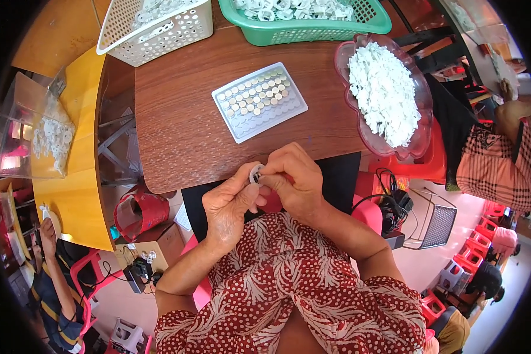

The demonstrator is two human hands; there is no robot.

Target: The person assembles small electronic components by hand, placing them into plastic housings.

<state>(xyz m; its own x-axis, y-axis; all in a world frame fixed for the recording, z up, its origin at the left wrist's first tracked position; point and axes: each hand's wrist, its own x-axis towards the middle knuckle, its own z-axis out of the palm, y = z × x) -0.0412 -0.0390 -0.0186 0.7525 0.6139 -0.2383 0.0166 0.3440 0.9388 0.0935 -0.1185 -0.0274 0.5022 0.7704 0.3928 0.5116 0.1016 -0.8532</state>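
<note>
Just off the table's near edge, a small round white plastic piece [255,172] with a dark spot inside is held between both hands. My left hand [225,206] pinches its left side between thumb and fingers. My right hand [298,183] is closed at its right side, fingertips pressed to the piece; whether they also hold something smaller is hidden. Beyond the hands lies a pale plastic tray [259,125] with rows of small round metallic discs [256,100] that look like button cells. Its nearer pockets hold no discs.
On the brown table [177,118] stand a white basket [186,35] and a green basket [312,35] of white parts. A clear pinkish bowl [422,127] heaped with white pieces overhangs the right edge. Left is a yellow table [79,200] with a clear bin [17,147]; other people sit nearby.
</note>
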